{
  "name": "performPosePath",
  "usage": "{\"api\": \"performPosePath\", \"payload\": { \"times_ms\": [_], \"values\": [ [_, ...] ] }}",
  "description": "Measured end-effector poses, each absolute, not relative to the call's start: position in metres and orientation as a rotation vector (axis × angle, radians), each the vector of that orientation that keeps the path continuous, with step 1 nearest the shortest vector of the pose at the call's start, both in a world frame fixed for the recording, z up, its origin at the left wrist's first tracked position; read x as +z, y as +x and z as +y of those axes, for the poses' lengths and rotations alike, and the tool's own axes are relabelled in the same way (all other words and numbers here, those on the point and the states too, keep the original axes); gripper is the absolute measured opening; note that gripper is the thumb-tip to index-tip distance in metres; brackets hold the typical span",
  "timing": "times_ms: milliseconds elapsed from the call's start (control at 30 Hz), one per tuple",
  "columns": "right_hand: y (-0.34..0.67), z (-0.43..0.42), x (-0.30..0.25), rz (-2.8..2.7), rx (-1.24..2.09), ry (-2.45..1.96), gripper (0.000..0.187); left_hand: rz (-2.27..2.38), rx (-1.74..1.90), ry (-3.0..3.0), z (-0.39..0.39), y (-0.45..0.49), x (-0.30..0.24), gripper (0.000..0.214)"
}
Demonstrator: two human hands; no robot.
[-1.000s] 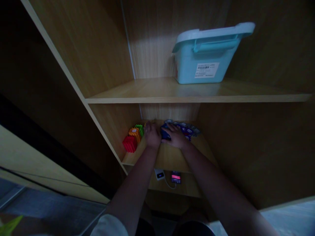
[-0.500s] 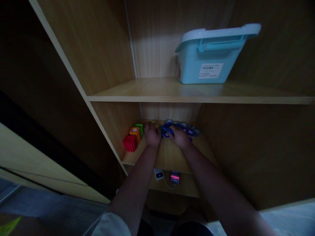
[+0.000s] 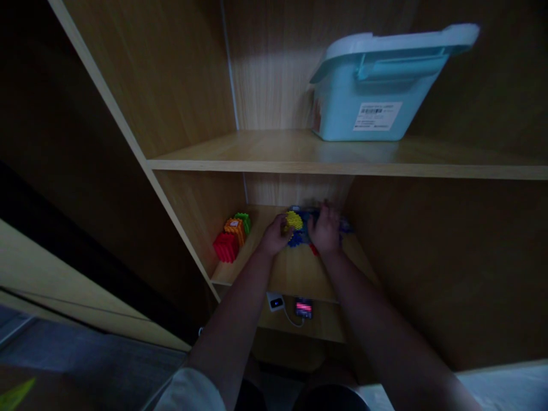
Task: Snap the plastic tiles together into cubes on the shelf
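Observation:
A stack of yellow plastic pieces with toothed edges (image 3: 294, 220) sits in my left hand (image 3: 274, 236), whose thumb and fingers close around its left side. Spread over the blue pieces (image 3: 296, 238) on the lower shelf, my right hand (image 3: 326, 231) has its fingers apart and slightly blurred. A small red piece (image 3: 314, 249) shows just beside that hand's thumb side. The pile's right part is partly hidden behind my right hand.
Red pieces (image 3: 226, 247), orange pieces (image 3: 236, 227) and green pieces (image 3: 244, 221) stand in stacks along the left wall. A light-blue lidded bin (image 3: 377, 85) rests on the upper shelf (image 3: 265, 149). Below lie a white device (image 3: 275, 301) and a cabled phone-like screen (image 3: 303, 307).
My left hand has shifted right from beside the colored stacks and now holds the yellow pieces. My right hand has moved slightly right and opened over the blue pile. A red piece has come into view.

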State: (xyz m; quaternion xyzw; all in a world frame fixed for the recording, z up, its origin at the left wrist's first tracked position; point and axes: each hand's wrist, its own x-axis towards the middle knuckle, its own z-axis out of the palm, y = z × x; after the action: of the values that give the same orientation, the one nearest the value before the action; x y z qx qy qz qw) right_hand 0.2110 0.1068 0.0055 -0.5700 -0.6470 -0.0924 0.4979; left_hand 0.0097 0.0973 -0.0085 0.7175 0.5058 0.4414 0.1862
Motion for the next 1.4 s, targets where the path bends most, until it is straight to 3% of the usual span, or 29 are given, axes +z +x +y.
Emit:
{"api": "performPosePath", "payload": {
  "times_ms": [133,333,533,667,1067,1200,1400],
  "values": [
    [0.187,0.102,0.002,-2.003,-0.161,-1.141,0.053,1.331,1.292,1.889,0.093,0.009,0.000,0.029],
    [0.176,0.119,-0.021,-2.134,-0.033,-1.242,0.067,1.642,1.303,1.780,0.088,0.007,0.005,0.030],
    [0.180,0.144,-0.013,-2.066,-0.036,-1.235,0.045,1.687,1.100,1.971,0.086,0.011,-0.001,0.031],
    [0.176,0.149,-0.005,-2.046,0.026,-1.265,0.039,1.679,1.105,1.959,0.087,0.009,-0.002,0.033],
    [0.230,0.156,0.000,-1.417,-0.077,-1.388,0.061,1.513,1.036,2.186,0.087,0.013,-0.009,0.050],
    [0.225,0.152,-0.002,-1.445,-0.201,-1.543,0.078,1.562,1.100,2.209,0.089,0.014,-0.010,0.040],
    [0.190,0.135,0.001,-2.038,-0.168,-1.293,0.055,1.728,1.304,2.028,0.081,0.016,0.000,0.027]
  ]
}}
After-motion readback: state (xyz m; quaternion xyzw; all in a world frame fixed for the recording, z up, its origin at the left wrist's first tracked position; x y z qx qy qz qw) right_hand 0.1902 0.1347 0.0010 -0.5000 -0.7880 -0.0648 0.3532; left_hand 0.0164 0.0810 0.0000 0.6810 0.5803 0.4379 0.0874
